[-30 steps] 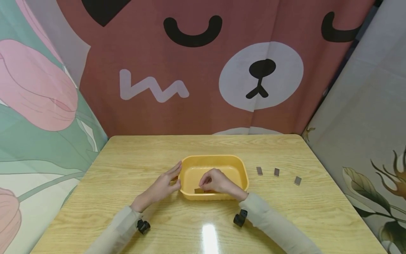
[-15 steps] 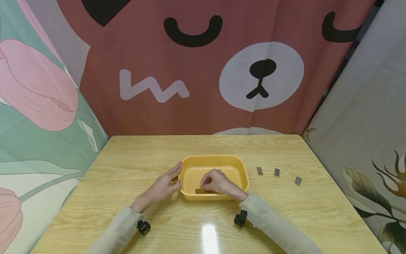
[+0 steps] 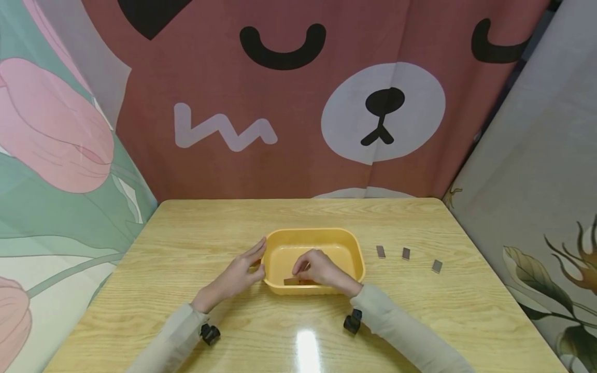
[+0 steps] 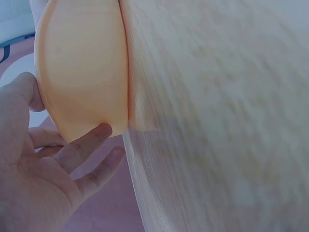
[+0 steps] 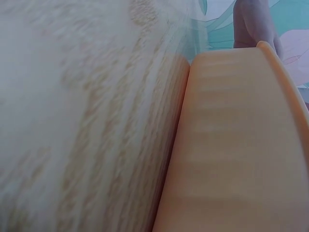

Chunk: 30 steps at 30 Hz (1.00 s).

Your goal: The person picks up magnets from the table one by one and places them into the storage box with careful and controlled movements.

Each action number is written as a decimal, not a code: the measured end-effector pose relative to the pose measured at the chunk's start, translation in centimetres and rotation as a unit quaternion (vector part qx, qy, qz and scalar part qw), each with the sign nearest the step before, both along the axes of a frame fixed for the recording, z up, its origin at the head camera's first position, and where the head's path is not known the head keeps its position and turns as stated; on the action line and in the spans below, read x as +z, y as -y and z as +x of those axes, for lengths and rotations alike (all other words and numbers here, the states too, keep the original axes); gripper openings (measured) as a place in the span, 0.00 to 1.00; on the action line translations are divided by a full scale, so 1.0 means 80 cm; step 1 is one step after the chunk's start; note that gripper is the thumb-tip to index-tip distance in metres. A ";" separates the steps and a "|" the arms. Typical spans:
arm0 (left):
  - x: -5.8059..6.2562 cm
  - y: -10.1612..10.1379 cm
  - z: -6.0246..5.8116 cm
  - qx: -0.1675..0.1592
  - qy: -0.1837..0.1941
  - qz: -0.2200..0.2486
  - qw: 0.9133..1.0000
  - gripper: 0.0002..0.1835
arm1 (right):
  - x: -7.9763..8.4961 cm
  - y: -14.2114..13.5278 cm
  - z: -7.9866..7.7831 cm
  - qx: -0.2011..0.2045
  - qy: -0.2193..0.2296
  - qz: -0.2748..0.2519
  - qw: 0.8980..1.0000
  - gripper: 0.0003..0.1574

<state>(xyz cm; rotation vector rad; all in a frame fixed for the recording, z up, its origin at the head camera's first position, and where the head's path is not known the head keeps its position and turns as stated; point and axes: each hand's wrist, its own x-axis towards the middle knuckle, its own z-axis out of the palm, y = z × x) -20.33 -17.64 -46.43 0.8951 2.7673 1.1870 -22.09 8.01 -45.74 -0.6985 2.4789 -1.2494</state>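
Observation:
A yellow plastic tub (image 3: 345,235) sits on the wooden table. My left hand (image 3: 238,274) touches its left end, fingers fairly straight, thumb near the rim. In the left wrist view, the left hand's fingertips (image 4: 104,129) lie against the outer wall. My right hand (image 3: 317,267) reaches inside over the front wall, with thumb and fingers pinched together around a small brown piece, mostly hidden by the fingers. Just below them, a flat brown strip (image 3: 291,282) shows along the tub's front inner side. The right wrist view shows only the ribbed outer wall (image 5: 231,140), not the right fingers.
To the right of the tub, three small grey-brown rectangular tiles lie apart on the table: the nearest tile (image 3: 381,252), a middle tile (image 3: 406,254) and a far-right tile (image 3: 436,266). A curtain with a bear face (image 3: 289,171) hangs behind the table.
Both hands stay almost in place. The brown strip in the tub looks redder and slightly shifted beneath the right fingers. The tub and the tiles have not moved on the table.

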 end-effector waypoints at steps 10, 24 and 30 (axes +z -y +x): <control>-0.002 0.000 -0.001 -0.001 0.000 0.005 1.000 0.32 | -0.001 0.001 0.001 0.007 0.001 -0.020 1.000 0.06; -0.005 0.000 0.000 -0.008 0.005 0.014 1.000 0.33 | -0.001 -0.002 0.002 0.003 0.008 -0.025 1.000 0.06; -0.004 0.000 0.000 -0.007 0.002 0.011 1.000 0.33 | -0.002 -0.001 0.000 0.004 0.002 -0.023 1.000 0.06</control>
